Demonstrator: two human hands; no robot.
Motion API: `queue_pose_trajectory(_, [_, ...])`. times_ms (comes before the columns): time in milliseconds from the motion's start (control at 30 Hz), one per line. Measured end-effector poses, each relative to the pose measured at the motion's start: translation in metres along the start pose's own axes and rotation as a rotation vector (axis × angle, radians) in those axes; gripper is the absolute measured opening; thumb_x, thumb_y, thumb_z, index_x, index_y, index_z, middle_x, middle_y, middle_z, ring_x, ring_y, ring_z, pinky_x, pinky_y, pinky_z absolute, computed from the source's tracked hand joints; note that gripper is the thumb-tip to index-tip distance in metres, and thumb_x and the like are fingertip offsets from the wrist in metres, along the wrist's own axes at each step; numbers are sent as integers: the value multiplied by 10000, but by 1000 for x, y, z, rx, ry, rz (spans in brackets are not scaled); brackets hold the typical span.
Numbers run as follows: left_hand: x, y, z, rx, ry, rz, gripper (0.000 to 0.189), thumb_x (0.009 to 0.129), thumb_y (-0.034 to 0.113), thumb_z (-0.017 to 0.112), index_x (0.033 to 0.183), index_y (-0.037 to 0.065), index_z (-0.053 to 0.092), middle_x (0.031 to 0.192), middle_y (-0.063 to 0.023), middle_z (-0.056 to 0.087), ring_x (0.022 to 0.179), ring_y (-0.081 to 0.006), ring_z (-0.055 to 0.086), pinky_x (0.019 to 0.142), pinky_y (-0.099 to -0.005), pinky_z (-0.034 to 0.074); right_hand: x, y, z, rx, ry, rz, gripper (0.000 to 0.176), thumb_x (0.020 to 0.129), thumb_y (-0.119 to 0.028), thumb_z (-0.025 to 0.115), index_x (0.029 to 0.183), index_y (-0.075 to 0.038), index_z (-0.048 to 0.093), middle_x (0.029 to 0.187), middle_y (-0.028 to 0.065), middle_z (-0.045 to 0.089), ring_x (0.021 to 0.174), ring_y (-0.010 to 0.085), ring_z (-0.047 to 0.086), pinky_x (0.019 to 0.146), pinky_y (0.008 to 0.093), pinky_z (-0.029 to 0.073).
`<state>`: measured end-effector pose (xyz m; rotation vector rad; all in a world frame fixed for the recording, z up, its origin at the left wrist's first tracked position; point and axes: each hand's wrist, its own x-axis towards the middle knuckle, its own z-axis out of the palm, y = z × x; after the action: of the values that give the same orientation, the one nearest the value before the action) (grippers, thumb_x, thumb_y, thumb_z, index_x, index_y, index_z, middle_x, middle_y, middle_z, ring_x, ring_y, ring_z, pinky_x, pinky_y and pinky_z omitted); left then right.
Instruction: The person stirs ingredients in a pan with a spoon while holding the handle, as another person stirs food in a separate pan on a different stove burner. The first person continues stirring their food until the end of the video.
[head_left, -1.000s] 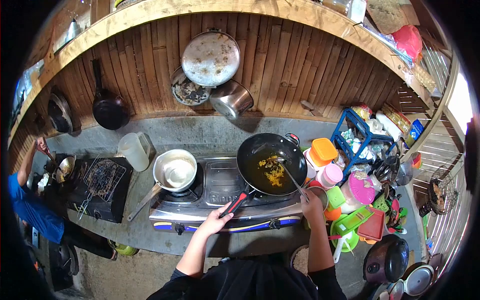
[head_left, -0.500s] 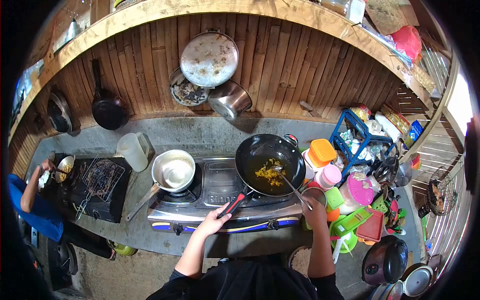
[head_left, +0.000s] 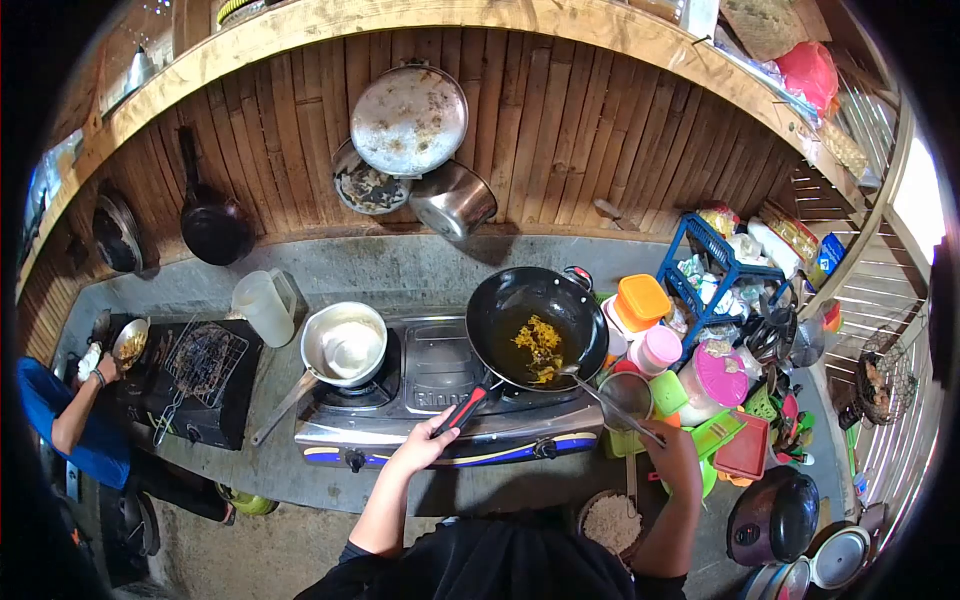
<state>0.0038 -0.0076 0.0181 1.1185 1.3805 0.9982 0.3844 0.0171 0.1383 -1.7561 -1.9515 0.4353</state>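
My left hand (head_left: 425, 446) is wrapped round the red and black handle of a black wok (head_left: 500, 300), which sits on the right side of a two-burner stove (head_left: 430, 365). Yellow-orange bits lie in oil at the wok's bottom. A metal spoon (head_left: 610, 403) is held by its handle in my right hand (head_left: 672, 450), its head at the wok's lower right edge. Just left of that hand, a round strainer (head_left: 627, 396) rests among the containers. A white pot (head_left: 345, 345) with a wooden handle stands on the left burner.
At the far left a co-worker's hand (head_left: 106, 370) is beside a small pan (head_left: 131, 342) near a black grill stove (head_left: 190, 385). Plastic containers (head_left: 640, 302), a blue rack (head_left: 735, 270) and a rice cooker (head_left: 772, 520) crowd the right. Pans hang on the wall.
My right hand has moved right and down with the spoon, whose head shifted to the wok's lower edge. The yellow bits are more gathered. The co-worker's arm has shifted. My left hand keeps its hold.
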Motion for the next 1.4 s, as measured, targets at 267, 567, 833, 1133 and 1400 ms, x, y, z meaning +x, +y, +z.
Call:
queue_pose_trajectory(267, [2, -4, -1, 44, 19, 70, 483, 865, 157, 607, 1323, 127, 456, 963, 18, 506, 836, -72, 408, 742, -213, 305, 0, -7, -11, -101, -23, 20, 243, 774, -135, 637, 1011, -82, 653, 833, 183, 647, 752, 325, 635, 673, 371, 484])
queue_pose_trajectory(567, [1, -4, -1, 23, 4, 3, 493, 868, 151, 606, 1326, 74, 440, 1227, -81, 546, 1132, -136, 467, 994, -250, 306, 30, 12, 44, -37, 49, -18, 246, 783, -147, 627, 1025, -106, 643, 878, 164, 654, 812, 330, 634, 706, 389, 494])
queue_pose_trajectory(833, [3, -8, -2, 40, 0, 6, 489, 870, 159, 604, 1324, 76, 442, 1267, -107, 521, 1181, -160, 448, 1013, -267, 297, 57, 24, 84, 84, 129, -107, 212, 800, -149, 607, 1007, -120, 639, 809, 173, 648, 764, 357, 627, 684, 418, 496])
queue_pose_trajectory(1133, [2, -3, -2, 36, -6, 11, 492, 871, 157, 600, 1327, 74, 435, 1269, -108, 519, 1181, -158, 446, 1011, -262, 294, 90, 18, 104, 157, 167, -167, 243, 809, -174, 593, 1044, -124, 635, 850, 179, 644, 797, 361, 620, 699, 424, 494])
queue_pose_trajectory(1400, [0, -1, -1, 7, 10, 1, 500, 867, 160, 606, 1329, 74, 435, 1226, -92, 546, 1131, -141, 468, 988, -248, 311, 86, 8, 99, 54, 134, -125, 254, 803, -190, 596, 1042, -114, 635, 875, 178, 642, 824, 358, 616, 724, 418, 491])
